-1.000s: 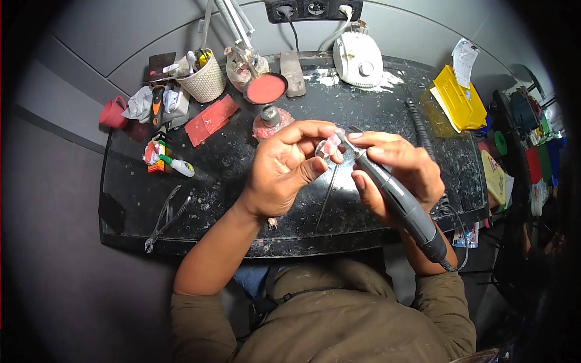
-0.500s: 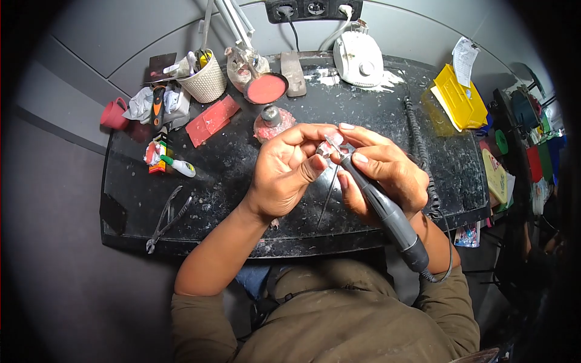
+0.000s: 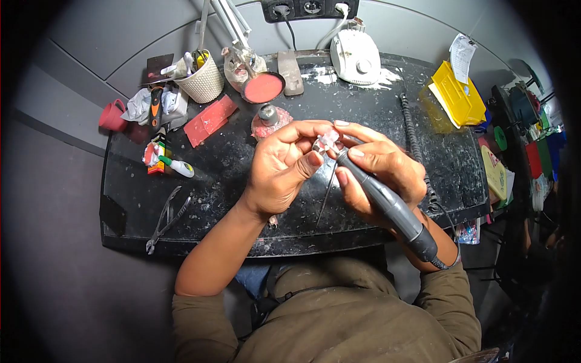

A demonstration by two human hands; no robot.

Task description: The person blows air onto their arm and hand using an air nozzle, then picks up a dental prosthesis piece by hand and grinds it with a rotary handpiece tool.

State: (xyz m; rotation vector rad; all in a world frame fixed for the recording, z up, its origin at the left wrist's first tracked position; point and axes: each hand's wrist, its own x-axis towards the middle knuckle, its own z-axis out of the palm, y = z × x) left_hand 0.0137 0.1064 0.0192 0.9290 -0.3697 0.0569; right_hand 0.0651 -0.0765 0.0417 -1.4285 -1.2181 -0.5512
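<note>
My left hand (image 3: pixel 277 166) pinches a small pink-and-whitish dental piece (image 3: pixel 327 141) between thumb and fingertips, above the middle of the bench. A dark grey rotary handpiece (image 3: pixel 390 206) lies in my right hand (image 3: pixel 393 169), gripped like a pen, its tip pointing up and left at the piece. Whether the tip touches the piece is too small to tell. A coiled cord (image 3: pixel 417 142) runs along the bench on the right. Beneath my hands lies a thin dark instrument (image 3: pixel 327 196), partly hidden. Behind my left hand stands a pink-smeared burner (image 3: pixel 269 120).
Pliers (image 3: pixel 164 222) lie at the bench's front left. Behind are pink wax sheets (image 3: pixel 210 121), a pan of pink wax (image 3: pixel 263 88), a woven cup of tools (image 3: pixel 203 81) and a white control unit (image 3: pixel 356 57). A yellow tray (image 3: pixel 458 97) stands at right.
The handpiece's rear end has swung slightly down and right. The dental piece has turned a little in my left fingers. Both hands keep their grips.
</note>
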